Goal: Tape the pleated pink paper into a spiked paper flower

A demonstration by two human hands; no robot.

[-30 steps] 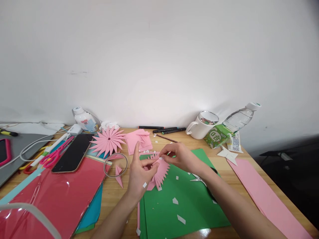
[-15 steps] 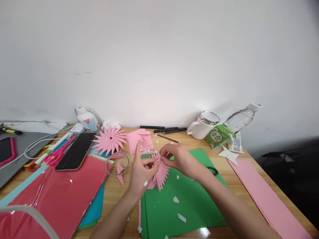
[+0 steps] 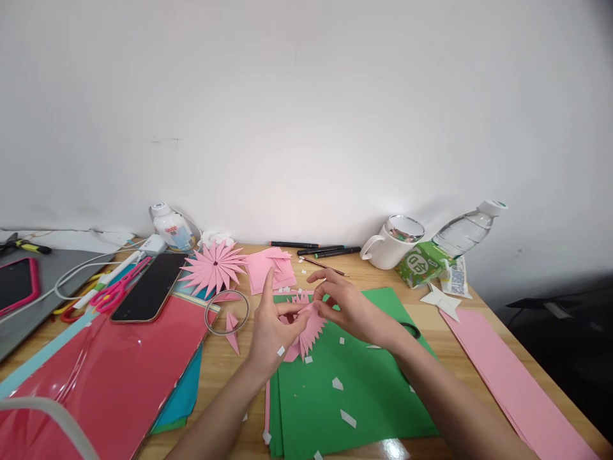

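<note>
Folded pink paper piece (image 3: pixel 310 309) above far left part of green paper stack (image 3: pixel 364 390), between both hands; long axis runs roughly hand to hand, right end slightly higher. Pleated pink paper star (image 3: pixel 313 333) just under it, over same part of stack; whether joined to piece, cannot tell. Left hand (image 3: pixel 275 326), at stack's left edge, covers more of piece: grip pinched on it, thumb against fingers, forefinger raised. Right hand (image 3: pixel 352 308), above stack, fingertips at piece's right end; whether grip closes on it, cannot tell.
</note>
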